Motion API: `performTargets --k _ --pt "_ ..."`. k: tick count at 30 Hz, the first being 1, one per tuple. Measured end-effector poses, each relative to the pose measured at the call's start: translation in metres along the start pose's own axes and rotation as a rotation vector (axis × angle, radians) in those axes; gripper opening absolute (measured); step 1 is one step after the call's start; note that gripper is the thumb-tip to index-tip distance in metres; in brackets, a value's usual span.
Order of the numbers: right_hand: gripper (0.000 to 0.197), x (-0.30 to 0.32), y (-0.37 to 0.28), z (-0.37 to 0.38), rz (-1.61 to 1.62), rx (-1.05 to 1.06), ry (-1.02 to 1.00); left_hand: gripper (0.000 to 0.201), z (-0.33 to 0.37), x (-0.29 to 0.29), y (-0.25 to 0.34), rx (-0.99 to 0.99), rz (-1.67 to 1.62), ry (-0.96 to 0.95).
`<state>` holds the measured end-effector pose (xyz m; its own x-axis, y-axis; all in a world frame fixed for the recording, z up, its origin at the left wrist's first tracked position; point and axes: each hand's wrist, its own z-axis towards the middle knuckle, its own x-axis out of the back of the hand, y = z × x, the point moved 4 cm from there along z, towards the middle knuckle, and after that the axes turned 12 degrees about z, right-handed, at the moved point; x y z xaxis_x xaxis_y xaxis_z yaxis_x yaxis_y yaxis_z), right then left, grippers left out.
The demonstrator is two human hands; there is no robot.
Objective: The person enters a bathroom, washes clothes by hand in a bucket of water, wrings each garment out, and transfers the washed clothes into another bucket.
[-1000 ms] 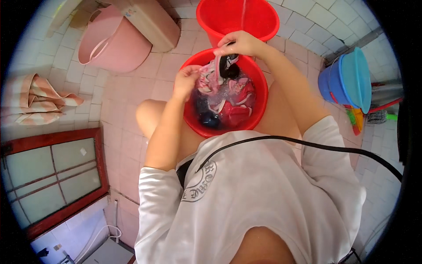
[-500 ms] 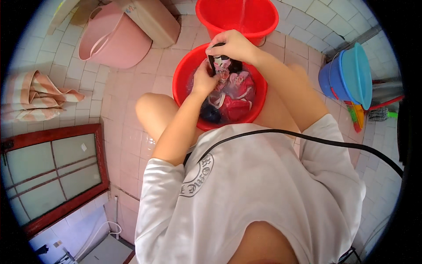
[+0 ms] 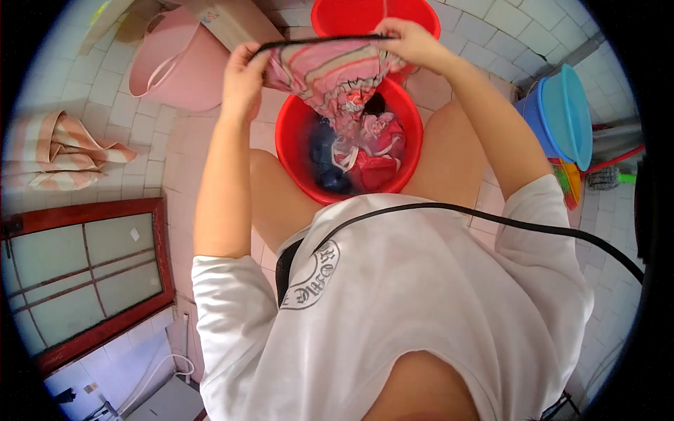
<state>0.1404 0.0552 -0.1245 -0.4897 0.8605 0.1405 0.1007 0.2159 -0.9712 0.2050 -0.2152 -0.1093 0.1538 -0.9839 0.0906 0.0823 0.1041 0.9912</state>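
Note:
A wet pink striped garment (image 3: 323,67) with a black band along its top edge is stretched out between my hands. My left hand (image 3: 242,81) grips one end of the band, and my right hand (image 3: 414,43) pinches the other. The garment's gathered lower part hangs over a red basin (image 3: 286,158) that stands between my knees. In the cloudy water lie a red and white piece of clothing (image 3: 379,170), a pink frilly cloth (image 3: 381,128) and a dark blue cloth (image 3: 330,161). A small black piece shows beside the hanging garment.
Behind this basin is a second red basin (image 3: 337,15) with a thin water stream. A pink tub (image 3: 200,77) stands far left. At right are a blue bucket (image 3: 533,116), a light blue basin (image 3: 572,116) and a brush (image 3: 604,179). A black cable (image 3: 449,207) crosses my shirt.
Both hands have risen from the basin and moved apart, the left one further left. The bunched garment is now lifted and spread wide by its black band.

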Motion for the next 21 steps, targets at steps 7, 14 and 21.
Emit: performTargets --k 7,14,21 --pt "0.023 0.032 -0.147 -0.033 -0.08 0.565 0.197 0.025 0.005 0.019 0.155 -0.502 0.264 0.194" --pt "0.029 -0.001 -0.126 -0.028 -0.163 0.606 0.239 0.021 0.004 0.015 0.128 -0.362 0.4 0.232" --pt "0.038 -0.061 0.113 0.016 -0.362 0.037 -0.23 0.021 -0.037 -0.056 -0.102 -0.086 0.848 -0.212"
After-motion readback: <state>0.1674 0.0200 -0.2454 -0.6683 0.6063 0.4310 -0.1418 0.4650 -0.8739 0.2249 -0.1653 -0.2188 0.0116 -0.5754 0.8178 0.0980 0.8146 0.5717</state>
